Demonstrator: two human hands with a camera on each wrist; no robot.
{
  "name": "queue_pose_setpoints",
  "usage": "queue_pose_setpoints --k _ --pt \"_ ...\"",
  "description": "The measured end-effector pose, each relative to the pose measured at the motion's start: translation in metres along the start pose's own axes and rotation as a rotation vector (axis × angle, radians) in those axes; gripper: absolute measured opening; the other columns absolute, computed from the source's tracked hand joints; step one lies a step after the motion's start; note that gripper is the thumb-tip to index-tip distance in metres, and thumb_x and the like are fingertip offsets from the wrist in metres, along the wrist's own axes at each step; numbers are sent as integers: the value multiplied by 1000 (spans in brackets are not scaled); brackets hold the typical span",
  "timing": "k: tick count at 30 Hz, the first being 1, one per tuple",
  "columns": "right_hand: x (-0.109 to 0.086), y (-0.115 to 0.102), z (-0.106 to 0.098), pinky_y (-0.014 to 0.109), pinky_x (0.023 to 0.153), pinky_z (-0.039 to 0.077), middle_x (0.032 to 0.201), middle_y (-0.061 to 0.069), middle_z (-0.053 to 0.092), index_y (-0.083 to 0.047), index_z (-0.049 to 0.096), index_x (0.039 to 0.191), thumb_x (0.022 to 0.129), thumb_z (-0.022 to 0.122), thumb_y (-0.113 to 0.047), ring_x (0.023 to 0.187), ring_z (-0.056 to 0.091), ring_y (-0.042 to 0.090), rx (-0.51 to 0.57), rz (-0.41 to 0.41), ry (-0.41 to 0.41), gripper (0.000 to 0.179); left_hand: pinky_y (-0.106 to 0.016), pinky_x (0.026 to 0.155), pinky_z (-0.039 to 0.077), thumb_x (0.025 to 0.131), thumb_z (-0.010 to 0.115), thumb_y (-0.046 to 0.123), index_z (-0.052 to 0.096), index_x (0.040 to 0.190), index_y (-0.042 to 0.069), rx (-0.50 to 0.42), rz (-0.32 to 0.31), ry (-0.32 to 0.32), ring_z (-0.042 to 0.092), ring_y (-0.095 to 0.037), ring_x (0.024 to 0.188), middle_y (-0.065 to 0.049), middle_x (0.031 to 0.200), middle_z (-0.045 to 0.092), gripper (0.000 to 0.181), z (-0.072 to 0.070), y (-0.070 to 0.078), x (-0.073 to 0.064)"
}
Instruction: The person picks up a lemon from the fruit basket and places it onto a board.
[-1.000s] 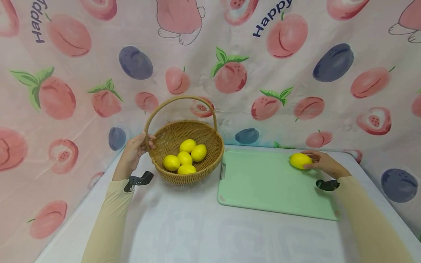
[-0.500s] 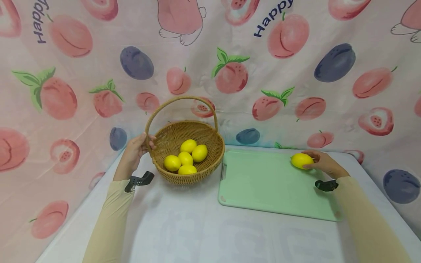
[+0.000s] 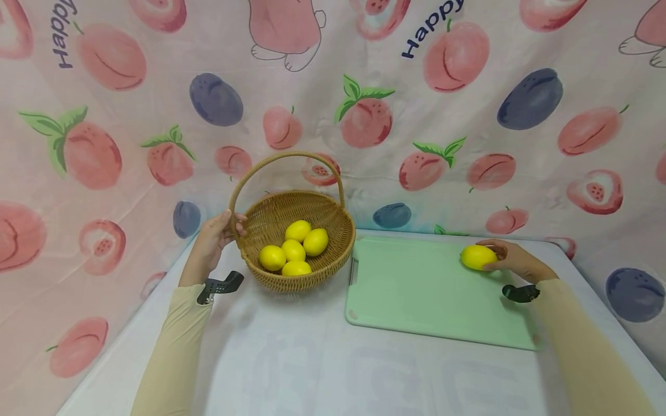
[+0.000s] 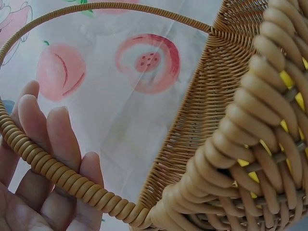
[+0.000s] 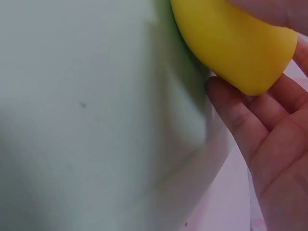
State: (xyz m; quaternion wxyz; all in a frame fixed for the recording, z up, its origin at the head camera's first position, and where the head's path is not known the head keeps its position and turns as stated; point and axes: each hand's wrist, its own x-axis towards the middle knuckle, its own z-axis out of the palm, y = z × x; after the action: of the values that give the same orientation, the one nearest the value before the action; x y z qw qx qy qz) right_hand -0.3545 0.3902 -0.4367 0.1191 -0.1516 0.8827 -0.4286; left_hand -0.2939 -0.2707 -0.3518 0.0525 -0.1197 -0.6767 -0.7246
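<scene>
Left hand [image 3: 214, 238]: my grip curls round the lower end of the basket handle [image 4: 62, 175], where the coiled cane meets the rim of the wicker basket [image 3: 340, 231]. The left wrist view shows four fingers [image 4: 60, 139] behind the coil. Five lemons in basket [image 3: 294, 249], lying close together on its floor.

Right hand [image 3: 512, 259]: grip closed lightly on a single lemon [image 3: 477, 256], which rests at the far right corner of the green cutting board [image 3: 416, 289]. Fingers cup it from behind and from the side. The right wrist view is very close and blurred, so I cannot tell whether the thumb presses on top or only rests against the skin.

Judgement on doing this well: hold the lemon across its short axis, since it is smooth and would roll. Lift it straight up from the board before any sideways travel, and pass it under the arch of the handle. The left grip should steady the basket, which looks light enough to tip or slide.

Surface: pale bench [image 3: 291, 358], basket and board just beside each other, not quite touching. Room: a fruit-print cloth [image 3: 364, 115] hangs behind and to both sides.
</scene>
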Motion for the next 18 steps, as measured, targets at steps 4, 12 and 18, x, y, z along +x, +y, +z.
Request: queue_pose_setpoints --k 4,12,18 --pt "-1 -2 0 6 82 42 131 5 51 1 39 137 85 69 -17 98 43 -20 -14 2 3 62 -17 75 50 100 41 34 66 93 11 -6 0 -4 63 -7 72 8 73 64 35 0 0 0" --pt "-4 -9 -12 28 94 47 141 21 44 2 33 141 89 64 -23 100 40 -22 -80 18 -17 66 -16 75 51 100 41 34 66 90 16 12 -2 -4 63 -6 72 8 75 64 32 1 0 0" --pt "-3 -32 -31 37 93 51 118 -18 53 7 33 138 91 61 -19 101 52 -14 -61 -16 -4 60 -17 75 51 100 41 33 67 91 14 18 -4 -29 62 -6 73 7 76 65 33 -2 1 -2"
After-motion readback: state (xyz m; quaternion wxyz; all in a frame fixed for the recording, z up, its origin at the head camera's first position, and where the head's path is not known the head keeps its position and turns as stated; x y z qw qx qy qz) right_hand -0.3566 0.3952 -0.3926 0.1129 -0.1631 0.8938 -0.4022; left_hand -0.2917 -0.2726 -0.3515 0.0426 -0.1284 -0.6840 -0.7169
